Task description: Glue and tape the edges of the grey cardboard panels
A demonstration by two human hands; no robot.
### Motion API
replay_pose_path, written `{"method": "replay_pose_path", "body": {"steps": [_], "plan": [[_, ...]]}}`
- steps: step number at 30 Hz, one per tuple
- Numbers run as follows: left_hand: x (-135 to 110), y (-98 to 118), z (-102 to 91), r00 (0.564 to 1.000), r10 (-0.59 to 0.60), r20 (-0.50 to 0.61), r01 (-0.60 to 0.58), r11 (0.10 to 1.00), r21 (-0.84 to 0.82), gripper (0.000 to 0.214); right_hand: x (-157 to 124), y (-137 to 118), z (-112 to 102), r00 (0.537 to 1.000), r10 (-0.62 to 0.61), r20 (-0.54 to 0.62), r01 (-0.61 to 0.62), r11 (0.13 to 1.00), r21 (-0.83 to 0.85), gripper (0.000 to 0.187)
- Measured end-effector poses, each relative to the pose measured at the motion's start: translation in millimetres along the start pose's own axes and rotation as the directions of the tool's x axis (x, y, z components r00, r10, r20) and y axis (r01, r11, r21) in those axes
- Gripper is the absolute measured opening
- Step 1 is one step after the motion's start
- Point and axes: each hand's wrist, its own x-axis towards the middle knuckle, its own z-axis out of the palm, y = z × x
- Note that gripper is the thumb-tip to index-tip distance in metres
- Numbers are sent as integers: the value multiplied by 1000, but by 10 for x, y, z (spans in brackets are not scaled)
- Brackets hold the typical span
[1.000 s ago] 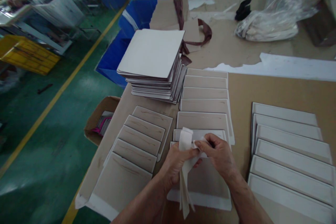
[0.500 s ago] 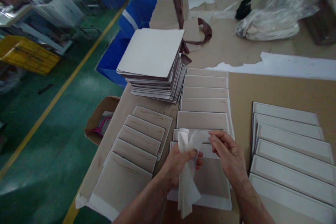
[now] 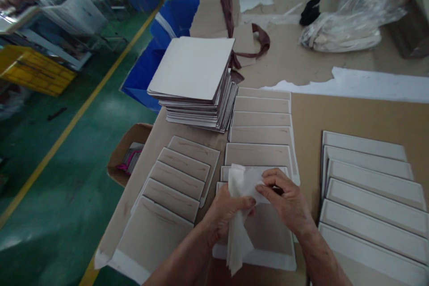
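Observation:
My left hand [image 3: 231, 210] is closed around a bundle of thin white translucent strips [image 3: 237, 228], its thumb pressed across the front. The bundle hangs down over the middle row of overlapping beige panels [image 3: 258, 154]. At the upper right of the bundle, my right hand [image 3: 284, 194] pinches the edge of a strip between thumb and fingertips. Under both hands lies the nearest beige panel [image 3: 273, 232] with a pale border, partly hidden by the hands and strips.
More overlapping panels lie at the left [image 3: 161, 219] and right [image 3: 372, 205]. A tall stack of boards [image 3: 192, 69] stands behind, near blue bins [image 3: 139, 76]. A cardboard box [image 3: 117, 154] sits beside the table. Clear plastic bags [image 3: 345, 31] lie at the back.
My right hand has moved slightly left and now pinches the sheet nearer the bundle. My left hand keeps its hold almost in place.

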Motion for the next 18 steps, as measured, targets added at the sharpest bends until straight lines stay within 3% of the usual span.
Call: {"method": "replay_pose_path", "body": {"steps": [3, 5, 8, 18], "plan": [[7, 30, -56, 998, -62, 2, 62, 998, 7, 44, -6, 46, -68, 983, 156, -97, -142, 981, 134, 21], [13, 67, -96, 996, -76, -38, 75, 997, -24, 48, 7, 97, -133, 936, 288, -200, -231, 936, 267, 25], [37, 138, -154, 990, -73, -125, 67, 997, -47, 46, 59, 179, -259, 859, 392, -330, -238, 875, 422, 30], [273, 242, -235, 929, 59, -366, -133, 975, -180, 42, 239, 334, -557, 874, 339, -349, -241, 925, 293, 35]]}}
